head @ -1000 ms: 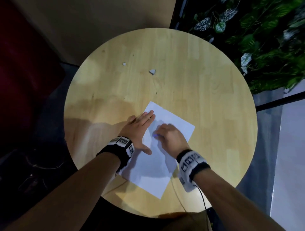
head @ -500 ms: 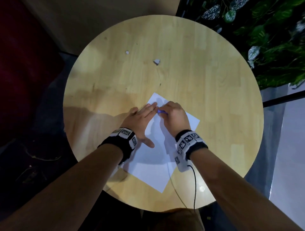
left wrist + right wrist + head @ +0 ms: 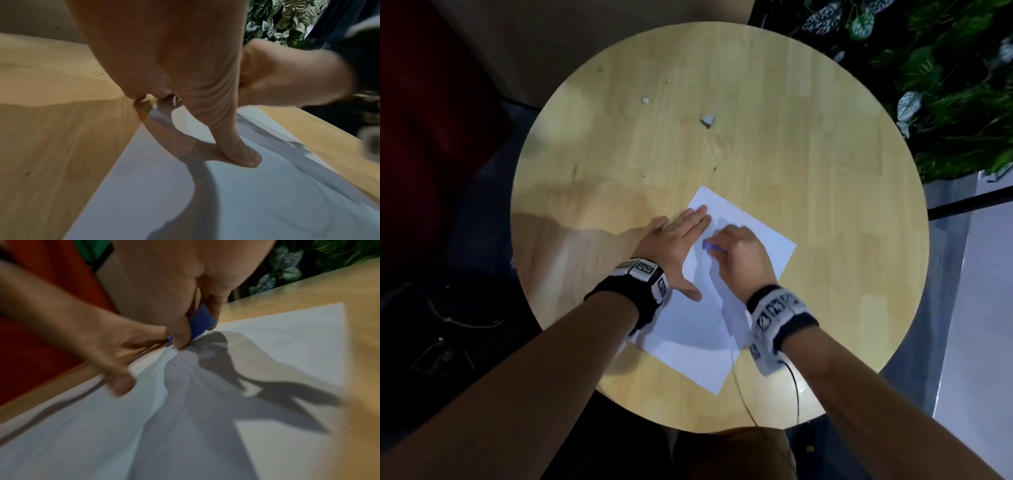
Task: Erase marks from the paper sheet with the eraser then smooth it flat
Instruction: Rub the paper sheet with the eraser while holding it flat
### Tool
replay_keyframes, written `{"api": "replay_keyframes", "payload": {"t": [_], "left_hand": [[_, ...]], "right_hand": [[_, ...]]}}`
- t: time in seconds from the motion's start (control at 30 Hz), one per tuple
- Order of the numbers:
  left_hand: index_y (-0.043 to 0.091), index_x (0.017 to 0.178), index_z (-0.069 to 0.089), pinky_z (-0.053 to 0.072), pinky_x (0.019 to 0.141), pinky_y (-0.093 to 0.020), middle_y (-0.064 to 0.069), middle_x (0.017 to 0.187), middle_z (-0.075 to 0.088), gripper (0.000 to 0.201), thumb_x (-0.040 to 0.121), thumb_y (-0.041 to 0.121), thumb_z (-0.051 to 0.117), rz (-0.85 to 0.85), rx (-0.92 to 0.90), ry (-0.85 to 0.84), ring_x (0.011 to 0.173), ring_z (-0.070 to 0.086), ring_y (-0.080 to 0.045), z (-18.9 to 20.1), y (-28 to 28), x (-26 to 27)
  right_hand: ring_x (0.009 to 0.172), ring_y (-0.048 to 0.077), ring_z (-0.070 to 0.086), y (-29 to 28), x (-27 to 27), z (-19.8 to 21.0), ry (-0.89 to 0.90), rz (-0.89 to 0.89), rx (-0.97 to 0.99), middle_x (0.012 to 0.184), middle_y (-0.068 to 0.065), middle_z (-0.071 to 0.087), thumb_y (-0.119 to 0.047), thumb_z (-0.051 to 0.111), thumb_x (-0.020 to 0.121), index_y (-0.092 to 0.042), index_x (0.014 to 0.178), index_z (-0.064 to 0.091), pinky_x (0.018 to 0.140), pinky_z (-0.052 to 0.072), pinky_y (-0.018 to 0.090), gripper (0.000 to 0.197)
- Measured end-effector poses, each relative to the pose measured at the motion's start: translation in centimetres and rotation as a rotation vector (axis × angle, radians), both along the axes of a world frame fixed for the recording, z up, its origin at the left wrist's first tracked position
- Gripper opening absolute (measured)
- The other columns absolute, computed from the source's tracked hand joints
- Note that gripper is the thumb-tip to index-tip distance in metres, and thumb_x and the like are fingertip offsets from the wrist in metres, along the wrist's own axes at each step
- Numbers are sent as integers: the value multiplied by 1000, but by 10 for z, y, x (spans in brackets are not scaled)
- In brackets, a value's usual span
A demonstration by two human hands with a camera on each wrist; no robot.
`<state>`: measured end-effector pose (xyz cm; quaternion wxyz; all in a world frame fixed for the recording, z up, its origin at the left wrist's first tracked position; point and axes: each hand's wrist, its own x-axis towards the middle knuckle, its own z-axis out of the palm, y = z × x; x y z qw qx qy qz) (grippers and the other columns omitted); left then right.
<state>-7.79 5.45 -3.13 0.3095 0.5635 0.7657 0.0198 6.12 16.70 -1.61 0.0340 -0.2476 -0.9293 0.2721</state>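
Round wooden counter (image 3: 808, 178), paper sheet (image 3: 698, 346) angled near my edge.
Left hand (image 3: 671, 245) flat, fingers straight, pinning it; right hand (image 3: 739, 255) pinches the blue eraser (image 3: 200, 322). Rub hard and it could crumple.

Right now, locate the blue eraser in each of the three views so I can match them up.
Head: the blue eraser shows just below frame centre, at the right hand's fingertips, beside the left hand's fingers.
Left wrist: not visible; the right hand hides it.
Right wrist: the eraser sits above centre, pinched against the paper.
Shared landmark: the white paper sheet.
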Motion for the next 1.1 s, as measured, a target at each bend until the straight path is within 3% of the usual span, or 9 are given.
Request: {"api": "replay_keyframes", "payload": {"t": [0.13, 0.33, 0.47, 0.53, 0.7, 0.8, 0.93, 1.1], "left_hand": [[28, 159, -4, 1, 123, -39, 16, 163, -21, 143, 52, 71, 82, -1, 18, 1, 150, -12, -4, 0, -1, -1], [26, 159, -3, 1, 122, -40, 14, 164, -18, 144, 52, 72, 81, -18, -15, 21, 151, -10, -7, 0, 1, -1], [28, 159, -3, 2, 122, -40, 16, 163, -18, 144, 51, 70, 83, 2, 3, 3, 151, -10, -6, 0, -2, 1], [28, 159, -3, 2, 122, -40, 16, 163, -19, 145, 51, 71, 83, -1, 9, 4, 151, -11, -6, 0, -1, 1], [26, 159, -4, 4, 121, -38, 11, 164, -17, 144, 52, 72, 81, -26, -19, 44, 151, -8, -8, 6, 2, -1], [27, 159, -2, 5, 122, -38, 13, 164, -18, 143, 52, 71, 82, -15, -10, 34, 151, -8, -7, 2, -1, 3], [27, 159, -2, 4, 122, -38, 14, 164, -18, 144, 51, 71, 82, 5, 14, 33, 151, -9, -7, 2, -1, 0], [26, 159, -1, 7, 120, -37, 11, 165, -15, 144, 50, 73, 81, -23, 1, 81, 152, -5, -9, 4, 1, 1]], "right_hand": [[72, 28, 55, -16, 30, 16, -53, 178, -55, 83, 2, 64, 1, 69, 78, -13, 86, 73, 60, 51, 38, 17], [81, 29, 57, 18, -20, -4, 24, -91, 0, 87, 6, 65, -5, 67, 83, -10, 91, 74, 67, 52, 41, 13], [74, 28, 54, -21, 32, 10, -3, 73, -38, 83, 4, 64, -2, 67, 81, -11, 89, 73, 62, 50, 39, 13], [72, 28, 54, -15, 30, 13, -44, 131, -41, 82, 4, 64, 0, 68, 80, -11, 87, 73, 60, 50, 39, 15], [81, 28, 57, 25, -22, -2, 2, -127, 35, 85, 4, 65, 0, 67, 81, -12, 88, 75, 67, 51, 34, 16], [75, 29, 55, -5, 9, 0, -8, -37, -5, 81, 5, 63, 0, 66, 81, -11, 85, 73, 62, 51, 41, 14], [73, 29, 55, -20, 39, 14, -34, 128, -91, 82, 5, 63, 1, 66, 79, -11, 86, 72, 62, 50, 40, 15], [80, 28, 58, 17, -14, 0, -6, -111, 2, 86, 6, 65, -6, 65, 85, -11, 89, 74, 67, 51, 37, 11]]}}
